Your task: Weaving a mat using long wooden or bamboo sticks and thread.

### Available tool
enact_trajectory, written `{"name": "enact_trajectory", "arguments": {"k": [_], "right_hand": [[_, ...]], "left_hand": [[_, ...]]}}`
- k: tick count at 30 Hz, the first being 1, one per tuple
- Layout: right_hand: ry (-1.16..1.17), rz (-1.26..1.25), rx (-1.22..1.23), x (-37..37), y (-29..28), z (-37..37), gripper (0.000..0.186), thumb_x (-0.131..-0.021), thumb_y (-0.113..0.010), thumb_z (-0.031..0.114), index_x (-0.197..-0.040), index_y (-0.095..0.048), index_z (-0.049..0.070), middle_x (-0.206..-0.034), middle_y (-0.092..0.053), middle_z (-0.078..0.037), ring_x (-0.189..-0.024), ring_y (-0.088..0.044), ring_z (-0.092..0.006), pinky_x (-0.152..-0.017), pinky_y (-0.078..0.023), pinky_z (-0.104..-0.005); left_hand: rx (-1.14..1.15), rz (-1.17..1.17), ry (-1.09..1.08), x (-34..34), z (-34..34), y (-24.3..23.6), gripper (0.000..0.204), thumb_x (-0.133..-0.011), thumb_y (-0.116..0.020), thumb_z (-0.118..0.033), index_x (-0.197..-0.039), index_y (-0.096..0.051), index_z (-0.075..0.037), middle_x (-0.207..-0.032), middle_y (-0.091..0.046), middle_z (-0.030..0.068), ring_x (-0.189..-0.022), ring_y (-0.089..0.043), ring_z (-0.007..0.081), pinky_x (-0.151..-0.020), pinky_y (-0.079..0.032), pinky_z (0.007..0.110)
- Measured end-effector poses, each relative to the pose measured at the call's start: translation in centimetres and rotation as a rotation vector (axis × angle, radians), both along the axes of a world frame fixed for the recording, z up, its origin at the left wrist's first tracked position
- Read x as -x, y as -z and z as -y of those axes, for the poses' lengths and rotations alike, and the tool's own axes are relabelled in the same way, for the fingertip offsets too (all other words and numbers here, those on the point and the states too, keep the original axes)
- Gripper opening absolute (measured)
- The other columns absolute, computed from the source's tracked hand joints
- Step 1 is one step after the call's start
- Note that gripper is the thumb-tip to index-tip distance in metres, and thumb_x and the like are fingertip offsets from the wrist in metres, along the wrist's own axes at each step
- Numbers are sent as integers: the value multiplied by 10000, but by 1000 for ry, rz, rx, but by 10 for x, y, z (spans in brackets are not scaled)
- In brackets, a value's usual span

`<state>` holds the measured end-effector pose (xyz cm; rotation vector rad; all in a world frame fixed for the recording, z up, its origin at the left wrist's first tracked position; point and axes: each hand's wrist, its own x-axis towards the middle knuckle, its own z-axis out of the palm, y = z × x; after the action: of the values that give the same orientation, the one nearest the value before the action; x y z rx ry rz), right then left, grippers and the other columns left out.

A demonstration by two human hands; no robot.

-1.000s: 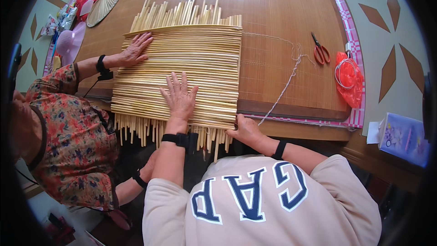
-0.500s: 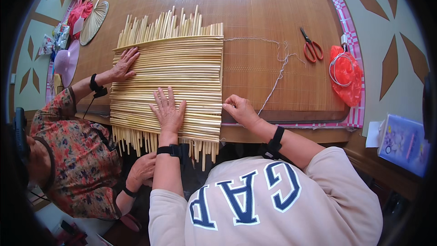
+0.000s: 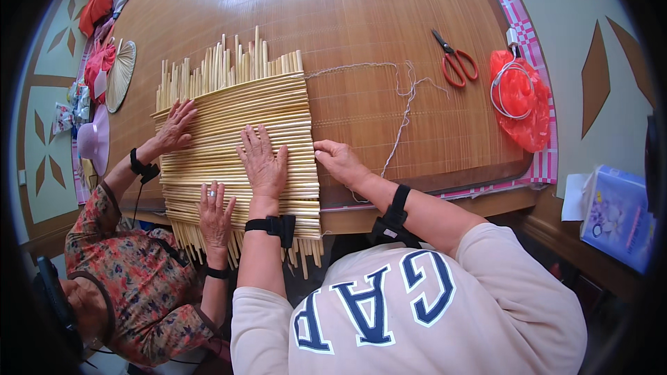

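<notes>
A mat of pale wooden sticks (image 3: 236, 142), laid side by side, rests on the table and overhangs its near edge. My left hand (image 3: 264, 167) lies flat on it, fingers spread. At the mat's right edge is my right hand (image 3: 340, 163), its fingers closed together by the stick ends; anything pinched there is too small to make out. A co-worker on the left presses one hand (image 3: 174, 127) on the mat's upper left and the other hand (image 3: 216, 219) on its lower left. White string (image 3: 399, 125) trails from the mat's upper right corner across the table.
Red-handled scissors (image 3: 456, 62) lie to the right on the brown table mat (image 3: 361, 0). Beyond them sits a red plastic bag (image 3: 521, 101) with a white cable on it. A hand fan (image 3: 121, 75) and a pink hat (image 3: 94, 140) are at the left; a purple tissue pack (image 3: 617, 215) is at lower right.
The stick mat appears further left and slightly tilted. The co-worker's lower hand has come up onto the mat. My left hand stays flat on it; my right hand remains at its right edge.
</notes>
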<state>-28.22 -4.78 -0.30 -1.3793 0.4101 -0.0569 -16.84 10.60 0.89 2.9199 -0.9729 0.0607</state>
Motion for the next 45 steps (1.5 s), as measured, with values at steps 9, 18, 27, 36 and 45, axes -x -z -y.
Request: {"name": "enact_trajectory", "arguments": {"k": [9,18,27,36,45], "right_hand": [[75,-5,439,-10,-21,3,454,-839,-522,214,-1233,-432,8,-821,-607,-261,-758,-598,-397,-678,-473,-439],[18,55,424,-15,5,-6,580,-841,-510,218,-1335,-282,19,-765,-587,-291,-716,-581,-438,-660,-458,-484],[-26,-45,705,-12,-6,-7,630,-849,-515,231,-1349,-232,-26,-727,-597,-269,-694,-594,-410,-649,-467,-463],[20,-10,739,2,-4,-14,610,-849,-485,246,-1337,-243,-27,-725,-613,-240,-662,-606,-384,-618,-477,-458],[-133,-82,867,4,-17,-19,611,-859,-463,252,-1357,-229,-13,-685,-620,-201,-618,-614,-347,-587,-478,-448]], "left_hand": [[5,35,-5,5,-8,-4,721,-862,-483,-403,-1409,-160,-62,-1454,-121,206,-1352,-84,360,-1069,-53,526],[8,48,36,11,-11,-4,711,-868,-473,-407,-1410,-161,-67,-1450,-125,212,-1346,-85,378,-1062,-68,540],[113,30,87,11,-16,0,639,-891,-441,-411,-1416,-187,-149,-1460,-124,169,-1352,-86,353,-1058,-68,554],[-5,140,92,25,-17,-1,610,-887,-440,-399,-1405,-232,-154,-1455,-155,174,-1350,-107,354,-1049,-62,570],[9,142,49,36,-14,-7,636,-881,-453,-367,-1414,-195,-135,-1463,-120,173,-1358,-73,340,-1059,-43,552]]}}
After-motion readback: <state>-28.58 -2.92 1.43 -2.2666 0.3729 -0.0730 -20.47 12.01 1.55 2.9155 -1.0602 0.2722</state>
